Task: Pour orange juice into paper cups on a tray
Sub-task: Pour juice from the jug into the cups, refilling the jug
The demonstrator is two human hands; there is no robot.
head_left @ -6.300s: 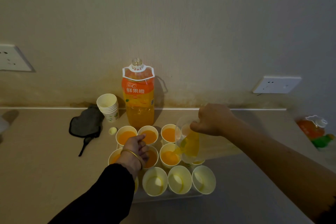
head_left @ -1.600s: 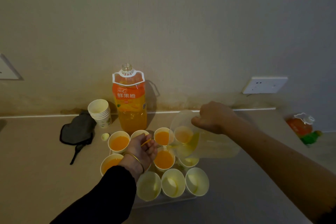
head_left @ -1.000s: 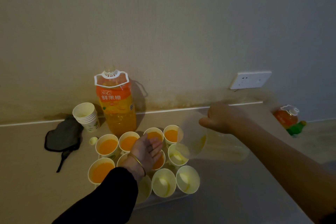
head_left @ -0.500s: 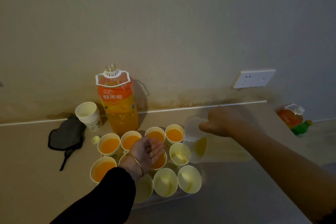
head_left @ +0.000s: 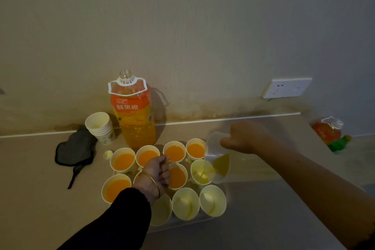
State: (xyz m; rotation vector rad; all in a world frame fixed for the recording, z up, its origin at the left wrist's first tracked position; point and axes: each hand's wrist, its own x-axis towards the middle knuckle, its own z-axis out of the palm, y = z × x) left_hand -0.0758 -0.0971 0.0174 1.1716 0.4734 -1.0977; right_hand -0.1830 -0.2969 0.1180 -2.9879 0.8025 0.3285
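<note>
Several paper cups stand on a clear tray [head_left: 183,223]. The back row and most of the middle row hold orange juice [head_left: 174,153]. The front cups [head_left: 185,203] look nearly empty. My right hand [head_left: 241,138] grips a clear jug [head_left: 216,148], tilted left with a little juice at its lip, over the right middle cup [head_left: 200,172], which holds a small amount. My left hand [head_left: 157,170] hovers over a middle-row cup with its fingers curled; I see nothing in them. It hides most of that cup.
A large open orange juice bottle [head_left: 134,117] stands behind the tray by the wall. A stack of spare cups [head_left: 100,128], a bottle cap [head_left: 107,154] and a dark cloth [head_left: 75,148] lie to the left. Another orange bottle [head_left: 326,131] sits far right.
My left hand's fingers have curled in from an open palm. The jug has tipped down over the right middle cup, and juice now sits at its lip.
</note>
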